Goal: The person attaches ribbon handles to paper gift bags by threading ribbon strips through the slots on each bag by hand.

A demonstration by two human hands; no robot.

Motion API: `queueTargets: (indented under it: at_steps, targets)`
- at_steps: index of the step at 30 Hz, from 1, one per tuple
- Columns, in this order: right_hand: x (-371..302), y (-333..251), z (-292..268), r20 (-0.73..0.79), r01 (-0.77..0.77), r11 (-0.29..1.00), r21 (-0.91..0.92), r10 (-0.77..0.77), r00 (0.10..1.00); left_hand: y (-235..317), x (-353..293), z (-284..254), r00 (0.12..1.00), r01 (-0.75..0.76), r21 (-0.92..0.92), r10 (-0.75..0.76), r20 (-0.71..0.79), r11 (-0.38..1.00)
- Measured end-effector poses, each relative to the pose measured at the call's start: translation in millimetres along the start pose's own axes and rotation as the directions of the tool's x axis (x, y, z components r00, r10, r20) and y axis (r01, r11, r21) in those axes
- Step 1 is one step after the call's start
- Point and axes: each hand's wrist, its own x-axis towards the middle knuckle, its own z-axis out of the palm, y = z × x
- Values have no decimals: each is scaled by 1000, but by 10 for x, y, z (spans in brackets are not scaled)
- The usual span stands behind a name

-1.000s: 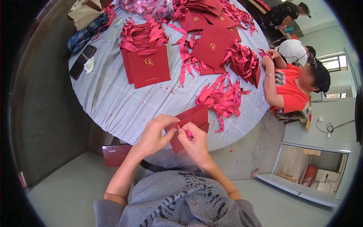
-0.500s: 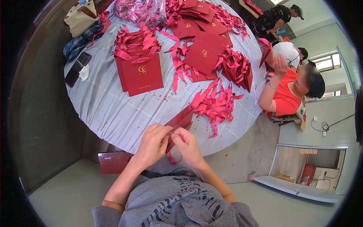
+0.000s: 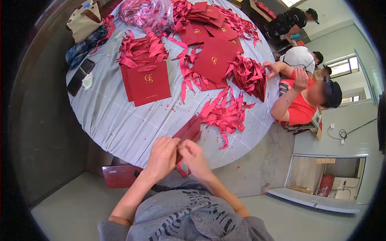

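At the near edge of the round table, my left hand point(image 3: 163, 156) is closed round the near end of a dark red paper bag point(image 3: 188, 131) seen nearly edge-on. My right hand point(image 3: 194, 156) is beside it, thumb and fingers pinched together at the same end; what lies between them is hidden. A pink-red ribbon point(image 3: 183, 172) hangs in a loop below the two hands. Just beyond the bag lies a heap of loose pink-red ribbons point(image 3: 226, 112). Further left, flat red bags point(image 3: 152, 86) with gold marks lie under bunched ribbons.
More red bags point(image 3: 215, 58) and a clear plastic bag of ribbons point(image 3: 146, 14) cover the table's far side. A phone point(image 3: 81, 76), tissue point(image 3: 88, 80) and cream bag point(image 3: 85, 20) lie at left. A co-worker in orange-red point(image 3: 299, 105) sits at right. Another red object point(image 3: 118, 176) is below the table edge.
Both hands stay together at the end of the bag, which is now slightly more spread at its far end. The co-worker's far hand has come down toward the ribboned bags. The view has shifted slightly.
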Motion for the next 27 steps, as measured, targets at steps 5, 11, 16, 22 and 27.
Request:
queueTargets:
  at_steps: [5, 11, 16, 22, 27]
  targets:
    - [17, -173, -61, -47, 91, 959, -269, -107, 993, -104, -13, -12, 989, 142, -267, -151, -13, 953]
    - [-49, -361, -92, -63, 54, 968, -247, -72, 995, -209, -17, 13, 921, 389, -469, -347, 178, 793]
    - [-57, -397, -87, -42, 110, 948, -298, -128, 991, -275, -26, 32, 890, 455, -566, -355, 285, 687]
    - [-73, -393, -102, -35, 91, 934, -344, -110, 993, -265, -24, 50, 874, 481, -641, -385, 297, 598]
    - [-87, -473, -80, -36, 73, 939, -337, -90, 995, -261, -18, 31, 853, 517, -638, -402, 332, 570]
